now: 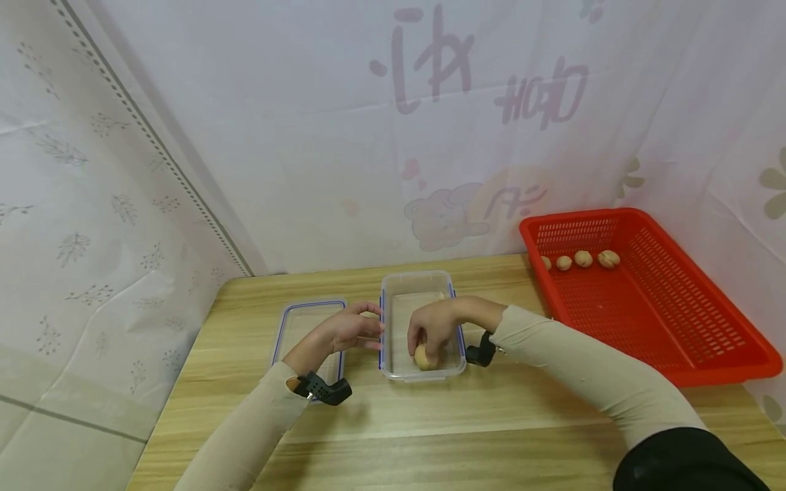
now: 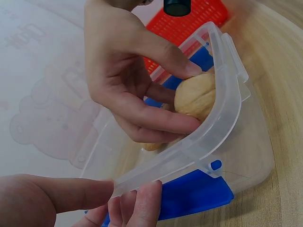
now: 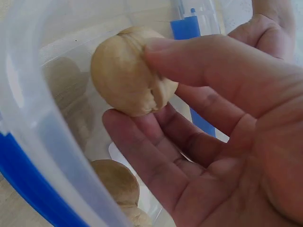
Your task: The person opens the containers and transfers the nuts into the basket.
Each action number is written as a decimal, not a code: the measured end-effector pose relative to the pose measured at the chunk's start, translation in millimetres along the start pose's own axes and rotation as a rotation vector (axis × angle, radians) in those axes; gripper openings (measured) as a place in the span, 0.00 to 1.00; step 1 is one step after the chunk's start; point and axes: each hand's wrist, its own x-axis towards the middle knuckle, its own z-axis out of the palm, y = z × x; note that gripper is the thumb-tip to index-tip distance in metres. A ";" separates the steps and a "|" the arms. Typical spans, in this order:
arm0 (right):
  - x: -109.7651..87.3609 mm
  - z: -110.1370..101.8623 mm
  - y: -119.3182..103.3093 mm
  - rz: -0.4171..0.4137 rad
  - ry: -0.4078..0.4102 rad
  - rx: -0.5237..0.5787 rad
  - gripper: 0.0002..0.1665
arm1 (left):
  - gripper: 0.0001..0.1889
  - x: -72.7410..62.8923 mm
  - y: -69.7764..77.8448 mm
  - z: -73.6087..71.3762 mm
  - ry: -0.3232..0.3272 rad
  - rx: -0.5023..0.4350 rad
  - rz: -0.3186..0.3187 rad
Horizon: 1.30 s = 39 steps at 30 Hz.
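My right hand (image 1: pixel 432 327) reaches down into a clear plastic food container (image 1: pixel 393 372) with blue side latches. Between its thumb and fingers it pinches a walnut (image 3: pixel 128 71) near the container's front end; this walnut (image 2: pixel 194 97) also shows beside the rim in the left wrist view. Below that hand, another walnut (image 3: pixel 116 182) lies inside the container, partly cut off by the wall. My left hand (image 1: pixel 353 327) holds the container's left side, its thumb at the rim and its fingers against the wall by a blue latch (image 2: pixel 194 194).
A clear lid (image 1: pixel 307 310) with a blue seal lies left of the container, partly under my left forearm. To the right stands a red plastic basket (image 1: pixel 638 320), with several walnuts (image 1: pixel 583 258) along its far left. A printed curtain (image 1: pixel 307 170) hangs behind the wooden table (image 1: pixel 393 436).
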 end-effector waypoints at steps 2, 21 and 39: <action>-1.8 -1.1 0.6 -0.021 0.014 0.015 0.19 | 0.22 0.4 -0.1 -0.3 -0.001 0.000 0.004; -31.4 -11.4 13.0 -0.218 0.370 0.184 0.22 | 0.24 2.3 -0.6 -0.4 0.002 0.002 -0.011; -73.2 -14.9 19.4 -0.217 0.599 0.338 0.23 | 0.24 1.2 -0.1 -0.4 -0.015 0.002 0.001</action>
